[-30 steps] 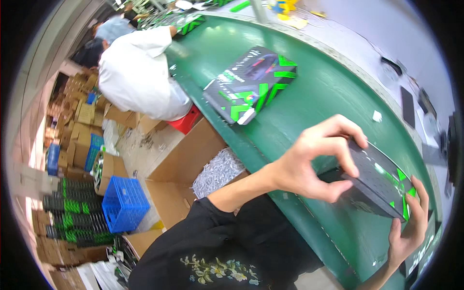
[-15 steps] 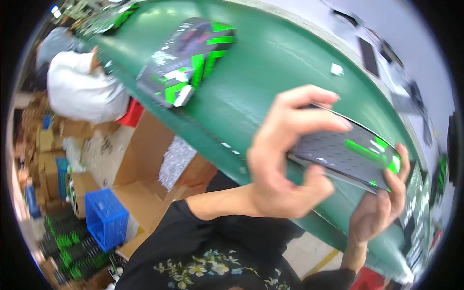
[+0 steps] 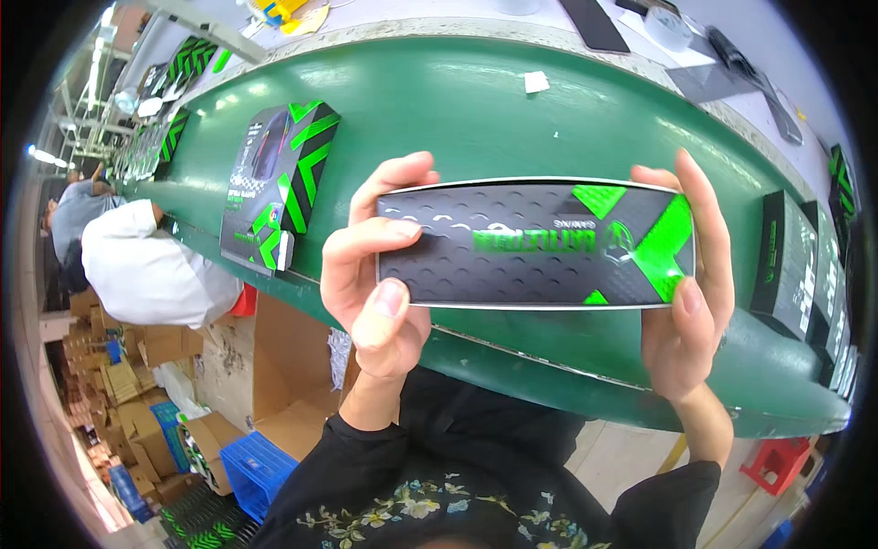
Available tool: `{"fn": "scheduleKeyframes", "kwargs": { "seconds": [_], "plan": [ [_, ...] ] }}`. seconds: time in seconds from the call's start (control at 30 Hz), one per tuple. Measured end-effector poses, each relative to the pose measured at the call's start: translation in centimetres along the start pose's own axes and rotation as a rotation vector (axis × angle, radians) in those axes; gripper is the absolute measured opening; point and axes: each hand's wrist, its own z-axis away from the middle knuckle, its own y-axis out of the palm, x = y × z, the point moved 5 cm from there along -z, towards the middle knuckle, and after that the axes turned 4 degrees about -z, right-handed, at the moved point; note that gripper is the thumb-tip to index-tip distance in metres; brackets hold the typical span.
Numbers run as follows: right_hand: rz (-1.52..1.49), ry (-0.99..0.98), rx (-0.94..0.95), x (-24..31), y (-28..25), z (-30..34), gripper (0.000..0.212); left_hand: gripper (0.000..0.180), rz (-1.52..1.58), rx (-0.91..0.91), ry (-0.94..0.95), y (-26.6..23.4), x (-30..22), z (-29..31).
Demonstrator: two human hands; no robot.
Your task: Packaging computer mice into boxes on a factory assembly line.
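Between my two hands I hold a black and green box [image 3: 530, 247] above the green work surface, its long narrow side facing up and its printing upside down. My left hand [image 3: 375, 265] grips the left end, with the thumb and fingers bent around it. At the right end my right hand [image 3: 690, 284] is closed on the box, thumb on the near corner and fingers behind. A flat box [image 3: 274, 183] in the same colours lies on the surface to the left, with a small white label at its near corner.
The green work surface [image 3: 430, 101] curves across the view. Several black boxes [image 3: 786, 265] stand at its right end. A white scrap [image 3: 536, 82] lies near the far edge. At left sits a person in white [image 3: 155, 265]; below are a cardboard carton [image 3: 293, 366] and a blue crate [image 3: 261, 476].
The box has turned from a slant to nearly level, its narrow side now facing me. My left hand has shifted to the box's left end. The view has swung too.
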Motion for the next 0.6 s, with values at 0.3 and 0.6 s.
{"fn": "scheduleKeyframes", "kwargs": {
  "seconds": [0.3, 0.6],
  "plan": [
    [0.251, -0.228, -0.073, -0.2, 1.8, -1.2, 0.082, 0.060, -0.339, -0.255, 0.098, 2.3, -0.5, -1.0],
    [0.844, -0.015, -0.166, 2.4, -8.5, -3.7, 0.056, 0.036, -0.864, -0.128, -0.002, -6.7, -1.5, -3.1]
  ]
}}
